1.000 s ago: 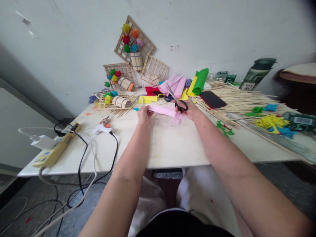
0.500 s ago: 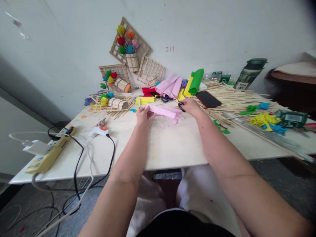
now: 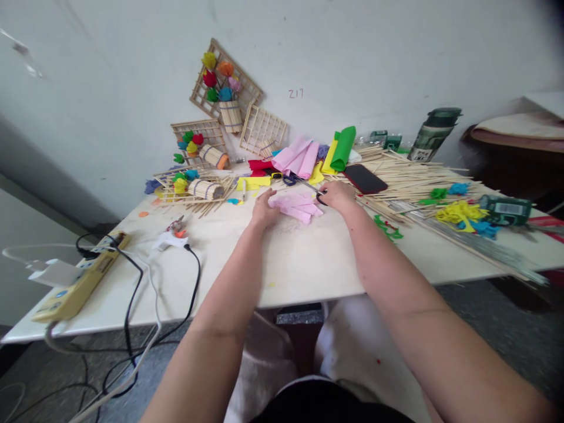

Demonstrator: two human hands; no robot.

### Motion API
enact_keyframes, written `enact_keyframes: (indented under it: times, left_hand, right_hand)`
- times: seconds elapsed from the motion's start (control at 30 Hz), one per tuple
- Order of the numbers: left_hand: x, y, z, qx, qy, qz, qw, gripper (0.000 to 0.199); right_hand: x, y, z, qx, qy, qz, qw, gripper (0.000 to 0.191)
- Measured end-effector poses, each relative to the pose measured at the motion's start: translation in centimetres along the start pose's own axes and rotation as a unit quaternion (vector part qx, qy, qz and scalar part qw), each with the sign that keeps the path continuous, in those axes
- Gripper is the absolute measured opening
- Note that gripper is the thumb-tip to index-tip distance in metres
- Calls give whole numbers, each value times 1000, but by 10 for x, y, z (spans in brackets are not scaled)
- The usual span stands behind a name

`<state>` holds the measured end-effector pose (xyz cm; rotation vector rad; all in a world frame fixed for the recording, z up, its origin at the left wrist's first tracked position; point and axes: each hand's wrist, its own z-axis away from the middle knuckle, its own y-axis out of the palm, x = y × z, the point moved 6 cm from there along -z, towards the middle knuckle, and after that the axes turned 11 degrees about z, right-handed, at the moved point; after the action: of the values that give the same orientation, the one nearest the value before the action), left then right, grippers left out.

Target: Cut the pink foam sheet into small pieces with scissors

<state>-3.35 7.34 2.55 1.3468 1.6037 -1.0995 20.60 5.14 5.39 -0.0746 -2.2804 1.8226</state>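
Pink crepe paper pieces [image 3: 299,207] lie spread on the white table in front of me, partly overlapping. My left hand [image 3: 265,210] is at their left edge, its thumb and forefinger apart with the paper's end between or beside them. In my right hand [image 3: 339,195] is a pair of scissors [image 3: 321,197], its dark handle in my fingers and its blades pointing left and away, above the far edge of the pink pieces. Behind them sits a stack of folded pink paper [image 3: 296,157], with a dark blue-handled tool [image 3: 289,180] in front.
Wooden sticks [image 3: 409,170], a phone [image 3: 365,178] and yellow scraps [image 3: 466,214] cover the right side. Lattice frames with paper flowers [image 3: 207,141] stand at the back left. A glue gun [image 3: 171,238] and power strip [image 3: 83,279] with cables lie left. A bottle [image 3: 434,135] stands at the back right.
The pink strip stretched from my left hand toward the scissors is now lowered and spread on the table. My left hand's fingers have parted. The scissors' blades have swung lower.
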Motion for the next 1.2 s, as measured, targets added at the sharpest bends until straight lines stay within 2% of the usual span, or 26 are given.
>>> enact_keyframes:
  times: [0.07, 0.17, 0.3, 0.37, 0.5, 0.73, 0.83, 0.93, 1.03, 1.1, 1.2]
  left_hand:
    - [-8, 9, 3, 62, 30, -100, 993, 52]
    - [-15, 22, 9, 135, 79, -226, 962, 54]
    - [-17, 33, 13, 186, 114, -306, 927, 56]
    - [-16, 36, 15, 204, 116, -323, 917, 58]
    - [-12, 37, 17, 216, 116, -345, 906, 61]
    - [-13, 40, 20, 225, 120, -364, 896, 63]
    - [-13, 41, 21, 229, 124, -366, 894, 65]
    - [-12, 40, 21, 230, 125, -363, 894, 71]
    - [-11, 40, 22, 231, 123, -369, 892, 74]
    - [-11, 40, 22, 233, 122, -377, 888, 73]
    - [-10, 41, 23, 235, 128, -387, 882, 73]
  right_hand:
    - [0, -7, 2, -7, 0, 34, 999, 37]
    - [-4, -17, 5, -7, 8, 70, 998, 34]
    - [-15, -20, 4, 49, 45, 116, 991, 46]
    - [-18, -19, 3, 69, 41, 132, 988, 52]
    - [-15, -15, 3, 82, 13, 149, 985, 52]
    - [-1, -18, 10, 60, -17, 176, 982, 42]
    - [17, -18, 17, 56, -62, 183, 980, 37]
    - [40, -13, 25, 74, -136, 180, 971, 30]
    - [55, -11, 31, 57, -201, 168, 963, 30]
    - [57, -11, 31, 43, -221, 161, 961, 32]
    - [48, -12, 26, 28, -210, 159, 964, 33]
